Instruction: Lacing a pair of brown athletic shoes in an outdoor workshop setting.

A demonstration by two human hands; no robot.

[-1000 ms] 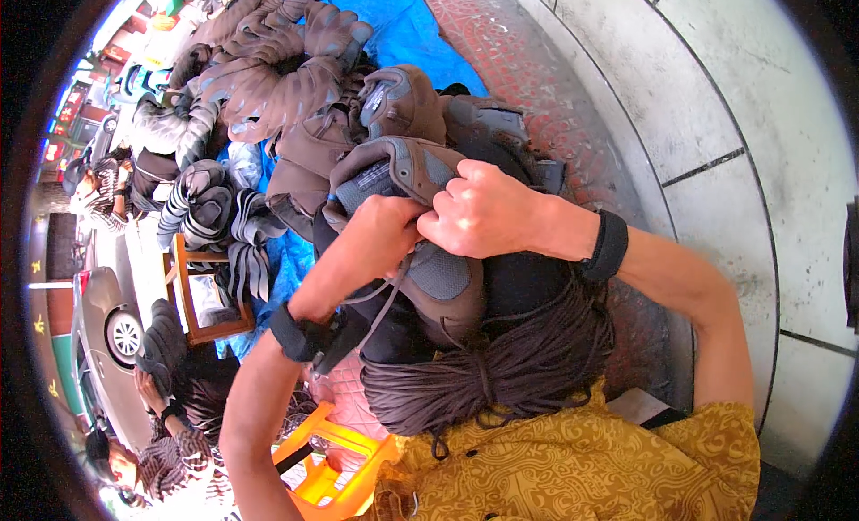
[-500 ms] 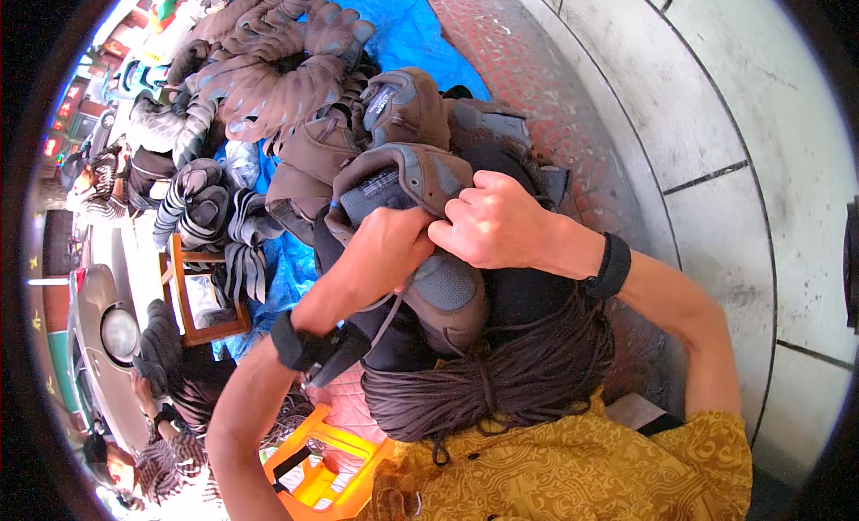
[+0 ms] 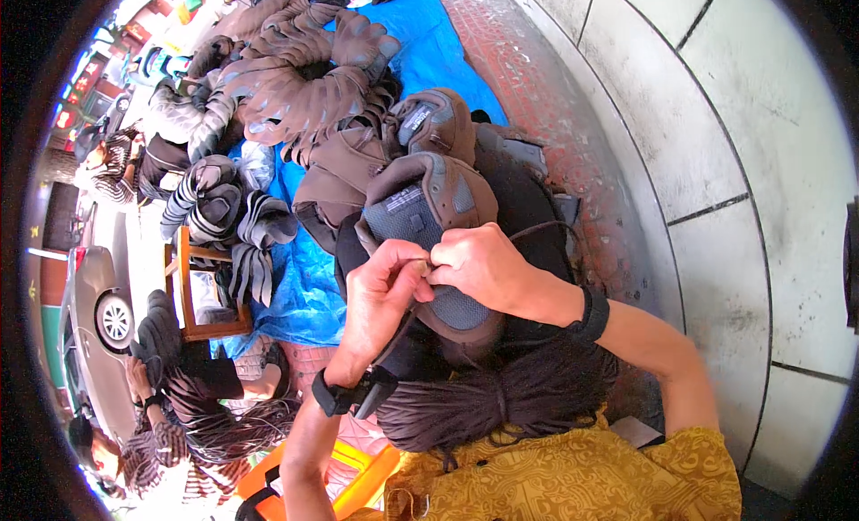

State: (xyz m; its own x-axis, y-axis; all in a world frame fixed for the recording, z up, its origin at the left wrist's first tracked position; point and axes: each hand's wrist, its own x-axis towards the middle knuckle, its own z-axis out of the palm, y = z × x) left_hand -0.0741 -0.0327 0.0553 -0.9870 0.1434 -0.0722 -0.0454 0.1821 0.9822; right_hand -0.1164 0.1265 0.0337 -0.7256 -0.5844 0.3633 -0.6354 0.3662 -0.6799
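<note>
A brown and grey shoe [image 3: 470,199] rests across my dark-clad lap, its opening away from me and its grey mesh toe toward me. Over its lacing area my left hand [image 3: 380,297] and my right hand [image 3: 488,266] meet, both closed in a pinch on a dark shoelace [image 3: 391,342]. One length of it trails below my left hand, while another curves out to the right behind my right hand. The eyelets under my fingers are hidden. Nearer my body lies a thick tied bundle of dark laces [image 3: 447,406].
More brown shoes [image 3: 335,167] sit just beyond my lap. Behind them, rows of shoe uppers [image 3: 295,91] are heaped on a blue tarp [image 3: 443,46]. A wooden stool [image 3: 186,284] and an orange plastic stool [image 3: 380,472] are at left, with co-workers beyond. A pale wall [image 3: 725,118] runs along the right.
My hands have drawn closer to me along the shoe, fingertips now together and more of the tongue uncovered. A length of lace now arcs out at right. The whole view has shifted slightly.
</note>
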